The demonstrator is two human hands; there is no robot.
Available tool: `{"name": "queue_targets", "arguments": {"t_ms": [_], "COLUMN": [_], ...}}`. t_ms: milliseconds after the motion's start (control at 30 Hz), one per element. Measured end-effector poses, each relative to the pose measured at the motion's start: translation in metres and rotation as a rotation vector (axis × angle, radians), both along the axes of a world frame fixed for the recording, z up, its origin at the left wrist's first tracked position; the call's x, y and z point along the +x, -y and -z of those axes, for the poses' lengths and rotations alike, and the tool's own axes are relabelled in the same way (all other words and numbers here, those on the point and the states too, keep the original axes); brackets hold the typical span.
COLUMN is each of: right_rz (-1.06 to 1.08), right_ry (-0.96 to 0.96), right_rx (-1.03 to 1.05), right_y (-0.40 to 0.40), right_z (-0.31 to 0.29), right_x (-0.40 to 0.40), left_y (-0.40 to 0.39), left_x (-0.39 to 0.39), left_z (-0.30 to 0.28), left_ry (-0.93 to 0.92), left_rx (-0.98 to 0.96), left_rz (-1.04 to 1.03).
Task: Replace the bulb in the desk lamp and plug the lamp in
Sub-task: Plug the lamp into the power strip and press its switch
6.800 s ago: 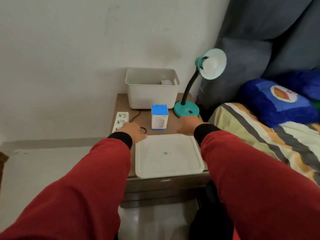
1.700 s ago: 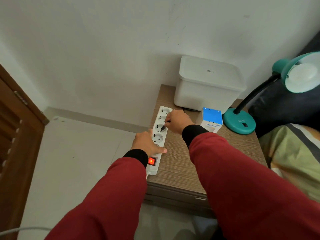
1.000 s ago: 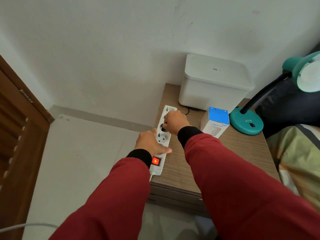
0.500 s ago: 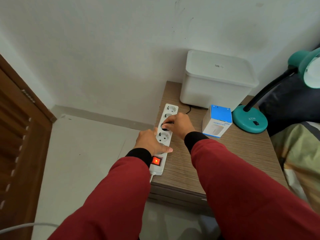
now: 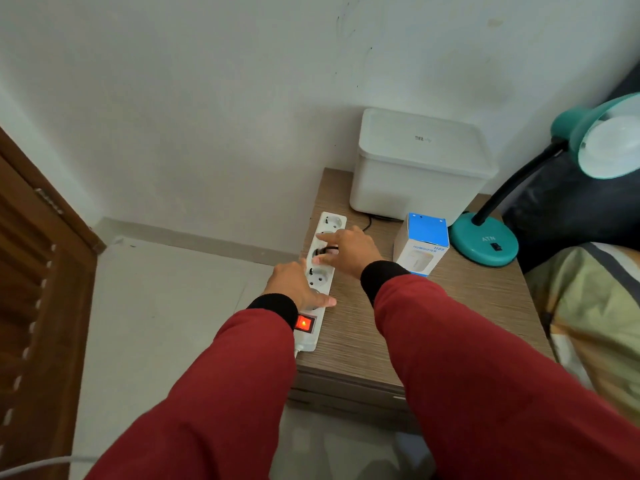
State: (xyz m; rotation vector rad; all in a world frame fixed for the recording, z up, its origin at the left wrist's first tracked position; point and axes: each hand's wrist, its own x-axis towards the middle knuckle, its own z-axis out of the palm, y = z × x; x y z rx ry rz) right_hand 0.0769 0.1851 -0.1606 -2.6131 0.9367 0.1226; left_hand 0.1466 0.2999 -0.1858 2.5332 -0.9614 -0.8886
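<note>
A white power strip [image 5: 331, 223] lies along the left edge of the wooden bedside table [image 5: 433, 323], its red switch [image 5: 304, 323] lit. My left hand [image 5: 294, 285] presses down on the strip's near end, fingers across it. A black plug [image 5: 323, 250] sits in a middle socket, its cord running under my right hand [image 5: 349, 252], whose thumb and index finger are spread on either side of the plug. The teal desk lamp [image 5: 485, 242] stands at the table's right, with a white bulb [image 5: 613, 147] in its shade.
A lidded white bin [image 5: 419, 174] stands at the back of the table against the wall. A blue and white humidifier box [image 5: 420, 247] is between the strip and the lamp base. A bed [image 5: 588, 306] lies to the right, a wooden door [image 5: 34, 271] to the left.
The lid went onto the bin. My right hand brought the plug to the strip and pushed it into a socket; its fingers have now spread apart. The left hand keeps holding the strip.
</note>
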Motion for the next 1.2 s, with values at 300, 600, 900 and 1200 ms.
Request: {"name": "queue_targets", "arguments": {"t_ms": [300,600,900,1200], "right_rz": [-0.001,0.276,0.434,0.457], "right_ry": [-0.159,-0.175,-0.158,-0.115], "right_rx": [-0.113,-0.131,-0.046,0.057], "right_y": [0.016,0.067,0.135,0.188], "right_z": [-0.091,-0.135,-0.119,-0.053], "right_x": [-0.054,-0.172,-0.239,-0.245], "left_y": [0.032,0.109,0.205,0.267], "left_x": [-0.013,-0.088,-0.152,-0.173], "left_z": [-0.076,-0.145,-0.144,-0.079], "left_ry": [0.271,0.380,0.363,0.322], "left_rx": [-0.004,-0.140,-0.146,-0.026], "left_rz": [0.212,0.396,0.557,0.640]}}
